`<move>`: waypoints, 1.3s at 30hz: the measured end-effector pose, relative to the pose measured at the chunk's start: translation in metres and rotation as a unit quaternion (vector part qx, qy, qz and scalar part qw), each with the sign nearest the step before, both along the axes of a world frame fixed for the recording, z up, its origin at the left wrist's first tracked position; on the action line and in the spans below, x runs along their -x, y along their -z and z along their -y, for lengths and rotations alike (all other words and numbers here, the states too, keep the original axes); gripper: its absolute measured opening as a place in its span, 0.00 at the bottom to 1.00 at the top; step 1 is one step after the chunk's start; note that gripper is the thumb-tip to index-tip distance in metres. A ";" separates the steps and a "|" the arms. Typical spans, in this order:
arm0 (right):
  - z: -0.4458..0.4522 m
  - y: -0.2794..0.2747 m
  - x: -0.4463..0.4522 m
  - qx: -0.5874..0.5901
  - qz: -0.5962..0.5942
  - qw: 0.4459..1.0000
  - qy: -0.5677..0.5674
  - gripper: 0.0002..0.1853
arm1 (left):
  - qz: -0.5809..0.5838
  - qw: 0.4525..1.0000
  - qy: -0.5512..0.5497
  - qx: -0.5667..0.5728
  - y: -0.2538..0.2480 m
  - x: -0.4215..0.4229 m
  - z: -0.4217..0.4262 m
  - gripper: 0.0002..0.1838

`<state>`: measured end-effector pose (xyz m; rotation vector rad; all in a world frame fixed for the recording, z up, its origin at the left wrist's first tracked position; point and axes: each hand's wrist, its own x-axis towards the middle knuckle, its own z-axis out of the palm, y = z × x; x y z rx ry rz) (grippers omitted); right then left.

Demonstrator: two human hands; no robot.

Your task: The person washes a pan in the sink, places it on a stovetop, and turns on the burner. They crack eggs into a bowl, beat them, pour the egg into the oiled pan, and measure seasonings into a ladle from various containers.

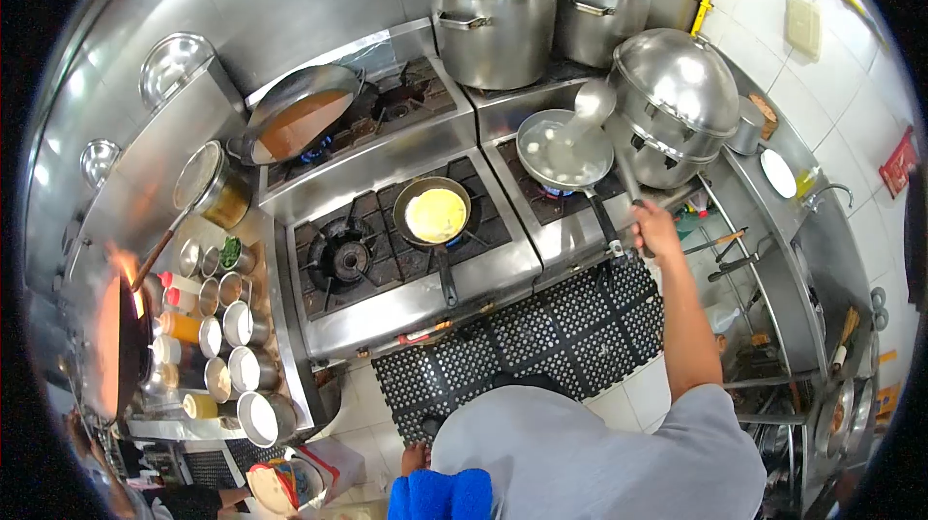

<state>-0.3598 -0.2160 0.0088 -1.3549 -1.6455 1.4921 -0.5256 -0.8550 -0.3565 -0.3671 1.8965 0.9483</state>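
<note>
My right hand [657, 228] is closed around the long handle of a ladle [593, 104]. The ladle's bowl is tilted over a pan [565, 149] of cloudy liquid with several pale round pieces in it. The pan sits on a lit burner, its black handle pointing toward me. Low in the view, my left hand [416, 458] hangs beside my grey shirt, partly hidden by a blue towel [440, 495]; how its fingers are set is unclear. On the middle stove, a small frying pan [448, 269] holds a yellow egg-like round [436, 216].
Two tall stockpots [495, 37] and a domed steamer [677, 85] stand behind the pan. A wok [300, 114] of brown sauce heats at the back left. Flames rise by another wok [124, 346] at far left, near sauce bottles and metal containers [263, 418]. A person works at lower left.
</note>
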 end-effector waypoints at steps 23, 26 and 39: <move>0.030 0.092 0.000 -0.319 0.228 0.920 0.026 0.29 | -0.474 0.790 0.387 -0.037 0.011 0.014 0.012 0.12; 0.037 0.075 0.018 -0.335 0.237 0.911 0.047 0.29 | -0.266 0.925 0.270 -0.020 -0.027 0.010 0.001 0.12; 0.051 0.183 0.099 -0.295 0.282 0.903 -0.135 0.29 | -0.315 0.887 0.318 0.108 -0.022 -0.001 0.004 0.15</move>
